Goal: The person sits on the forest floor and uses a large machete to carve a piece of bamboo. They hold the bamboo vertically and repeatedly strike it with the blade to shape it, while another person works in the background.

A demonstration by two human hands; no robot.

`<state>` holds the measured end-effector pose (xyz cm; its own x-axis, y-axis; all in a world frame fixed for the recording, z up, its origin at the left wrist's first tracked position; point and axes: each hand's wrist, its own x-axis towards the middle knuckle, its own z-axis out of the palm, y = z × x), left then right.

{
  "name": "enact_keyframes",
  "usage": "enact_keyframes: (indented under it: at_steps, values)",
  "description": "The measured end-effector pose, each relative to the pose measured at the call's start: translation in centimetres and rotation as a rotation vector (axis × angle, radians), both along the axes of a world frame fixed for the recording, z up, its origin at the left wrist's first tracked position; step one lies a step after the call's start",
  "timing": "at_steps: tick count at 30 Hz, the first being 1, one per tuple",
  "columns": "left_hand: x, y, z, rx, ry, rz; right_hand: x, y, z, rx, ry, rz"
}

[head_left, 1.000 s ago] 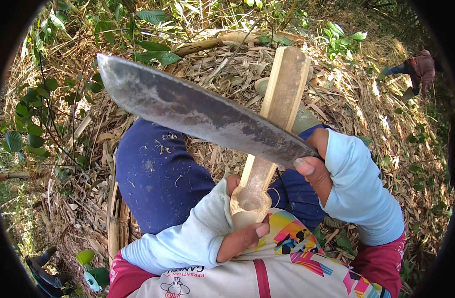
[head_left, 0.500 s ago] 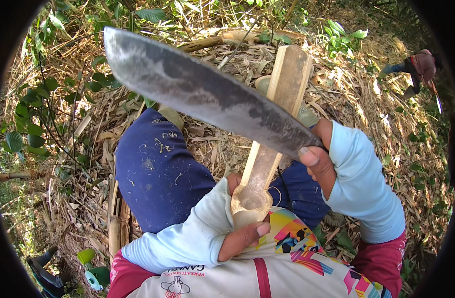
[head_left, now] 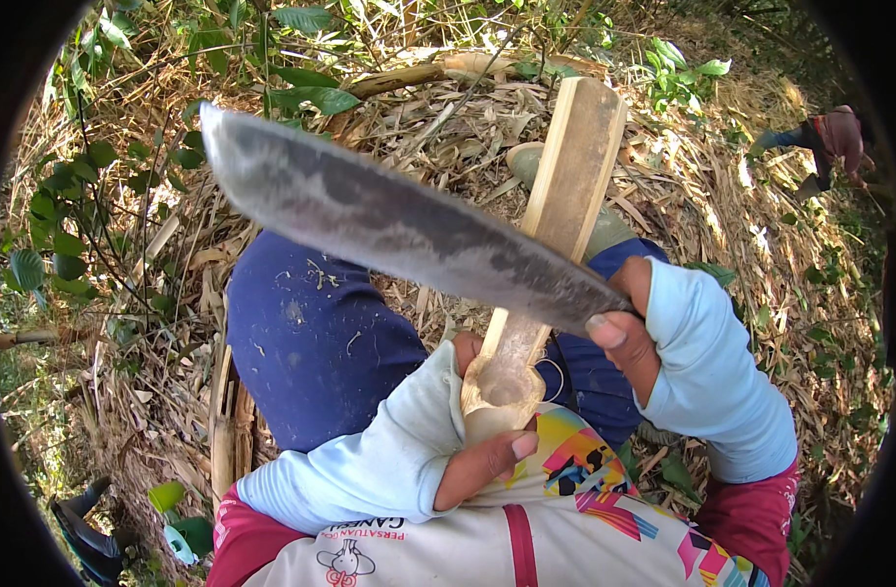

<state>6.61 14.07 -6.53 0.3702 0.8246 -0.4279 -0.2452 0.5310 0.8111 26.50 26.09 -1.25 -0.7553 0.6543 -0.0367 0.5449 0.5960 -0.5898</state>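
My right hand [head_left: 632,344], its wrist in a light blue sleeve, is closed on the machete, whose handle is hidden in the grip. The broad, dark-stained machete blade [head_left: 389,220] slants to the upper left and crosses over a split bamboo piece [head_left: 577,161]. Running away from my lap, the bamboo has pale cut edges and a hollow cup-like joint at its near end. My left hand [head_left: 479,472] is closed around that near end, thumb on the right side, with most of the palm covered by a light blue sleeve.
My bent knees in blue trousers [head_left: 316,342] flank the bamboo. Dry leaves and shavings [head_left: 732,225] cover the ground, with leafy stems [head_left: 67,249] at left. Another person's gloved hand [head_left: 841,137] shows far right. A green container [head_left: 192,536] lies lower left.
The machete's tip has dropped toward me, so the blade lies at a flatter slant. The bamboo's far end has shifted slightly right and away. Both hands keep their holds.
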Motion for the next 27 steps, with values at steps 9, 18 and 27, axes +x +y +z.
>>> enact_keyframes:
  at_steps: [9,18,27]
  values:
    - [0.1,0.0,0.1,0.018,0.005,0.023,-0.3,-0.4,-0.1,-0.010,-0.032,0.025]
    - [0.2,-0.3,0.1,0.078,0.079,0.031,-0.1,-0.3,0.0,-0.036,-0.034,-0.019]
    - [0.2,-0.7,0.1,0.121,0.115,0.035,-0.9,0.8,0.0,0.028,0.017,-0.067]
